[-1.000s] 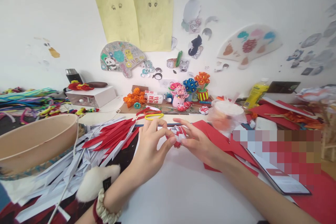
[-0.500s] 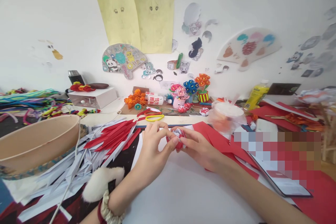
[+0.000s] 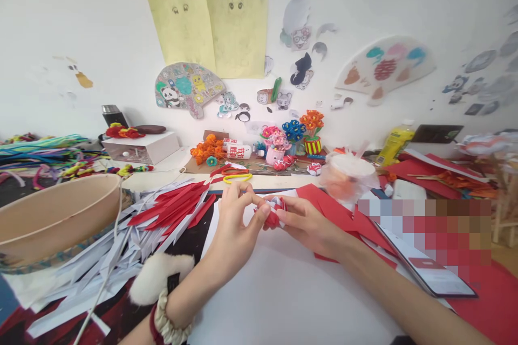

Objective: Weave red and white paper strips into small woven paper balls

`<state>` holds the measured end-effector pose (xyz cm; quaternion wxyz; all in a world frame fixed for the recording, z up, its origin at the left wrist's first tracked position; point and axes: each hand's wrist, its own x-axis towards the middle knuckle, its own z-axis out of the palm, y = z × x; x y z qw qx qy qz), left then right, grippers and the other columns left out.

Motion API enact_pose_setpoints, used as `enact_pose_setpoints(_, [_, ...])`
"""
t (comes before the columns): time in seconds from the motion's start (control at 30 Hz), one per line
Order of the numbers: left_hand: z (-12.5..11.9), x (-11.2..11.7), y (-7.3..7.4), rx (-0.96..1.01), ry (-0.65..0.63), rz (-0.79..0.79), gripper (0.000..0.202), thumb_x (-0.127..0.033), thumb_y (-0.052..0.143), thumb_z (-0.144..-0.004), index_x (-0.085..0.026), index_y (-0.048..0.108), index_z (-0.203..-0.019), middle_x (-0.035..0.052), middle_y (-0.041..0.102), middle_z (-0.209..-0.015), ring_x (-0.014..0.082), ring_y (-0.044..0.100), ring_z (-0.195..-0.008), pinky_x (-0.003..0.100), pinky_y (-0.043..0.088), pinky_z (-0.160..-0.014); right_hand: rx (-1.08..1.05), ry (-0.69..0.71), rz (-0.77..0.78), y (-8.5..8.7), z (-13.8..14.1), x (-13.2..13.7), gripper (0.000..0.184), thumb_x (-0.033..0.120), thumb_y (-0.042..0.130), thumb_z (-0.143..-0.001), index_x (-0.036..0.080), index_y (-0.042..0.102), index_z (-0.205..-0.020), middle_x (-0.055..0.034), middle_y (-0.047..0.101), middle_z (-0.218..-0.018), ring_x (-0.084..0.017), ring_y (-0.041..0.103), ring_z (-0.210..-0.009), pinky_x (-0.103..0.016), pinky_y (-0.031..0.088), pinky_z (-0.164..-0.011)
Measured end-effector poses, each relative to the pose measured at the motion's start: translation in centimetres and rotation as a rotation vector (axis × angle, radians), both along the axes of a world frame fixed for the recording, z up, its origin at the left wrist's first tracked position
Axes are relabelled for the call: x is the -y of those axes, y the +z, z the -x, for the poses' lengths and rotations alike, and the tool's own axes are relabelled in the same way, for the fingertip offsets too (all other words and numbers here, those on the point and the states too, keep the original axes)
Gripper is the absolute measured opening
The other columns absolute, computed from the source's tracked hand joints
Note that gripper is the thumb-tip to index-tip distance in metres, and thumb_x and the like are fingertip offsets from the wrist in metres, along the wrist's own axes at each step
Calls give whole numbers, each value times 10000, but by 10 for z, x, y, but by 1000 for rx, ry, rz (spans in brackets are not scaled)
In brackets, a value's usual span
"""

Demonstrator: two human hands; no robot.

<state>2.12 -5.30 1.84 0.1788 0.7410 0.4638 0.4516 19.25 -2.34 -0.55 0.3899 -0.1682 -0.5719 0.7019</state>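
Note:
A small ball woven from red and white paper strips is held up between my two hands, above a large white sheet. My left hand pinches its left side between thumb and forefinger. On its right side, the fingers and thumb of my right hand are closed around it. My fingers cover part of the ball. Similar red and white balls lie at the back of the table. Folded red strips and white strips are heaped to the left of my left hand.
A beige basin stands at the left, with a white cord beside it. Yellow-handled scissors lie beyond my hands. A covered cup, red paper sheets and a tablet are at the right. Pipe-cleaner flowers line the wall.
The ball has turned slightly between my fingers, showing more of its red and white weave. Both hands keep hold of it. The whole view has shifted a little.

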Motion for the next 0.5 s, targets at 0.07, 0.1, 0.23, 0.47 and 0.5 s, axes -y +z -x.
enact_pose_setpoints(0.07, [1, 0, 0, 17, -13, 7, 262, -301, 504, -917, -198, 595, -694, 47, 479, -932, 215, 465, -1005, 371, 370, -931, 7, -1, -4, 0, 0, 0, 236, 384, 652, -857, 170, 668, -956, -41, 546, -899, -161, 497, -846, -338, 394, -829])
enact_pose_setpoints(0.1, [1, 0, 0, 23, -18, 13, 264, -300, 505, -917, -197, 598, -692, 49, 478, -935, 217, 460, -1015, 376, 366, -939, 12, -1, -6, 1, 0, 0, 235, 385, 651, -857, 170, 668, -951, -41, 546, -898, -162, 498, -845, -339, 395, -829])
enact_pose_setpoints(0.23, [0, 0, 0, 40, -17, 30, 269, -292, 503, -917, -193, 604, -688, 59, 477, -941, 223, 448, -1032, 393, 356, -960, 23, 6, -12, 0, -1, -1, 203, 358, 639, -872, 170, 668, -945, -39, 550, -899, -157, 502, -847, -331, 395, -825])
enact_pose_setpoints(0.47, [0, -1, 0, 81, -36, 32, 286, -312, 501, -917, -187, 611, -685, 68, 475, -950, 223, 438, -1031, 379, 370, -948, 13, 10, -7, -2, -3, -2, 204, 320, 643, -875, 167, 669, -1007, -42, 566, -901, -153, 516, -846, -320, 401, -817])
enact_pose_setpoints(0.5, [0, -1, 0, 86, -35, 26, 291, -312, 497, -919, -187, 612, -683, 66, 475, -944, 222, 440, -1030, 378, 370, -947, 14, 11, -5, -1, -3, -1, 204, 318, 640, -877, 166, 669, -1011, -44, 569, -907, -152, 520, -849, -320, 403, -820])
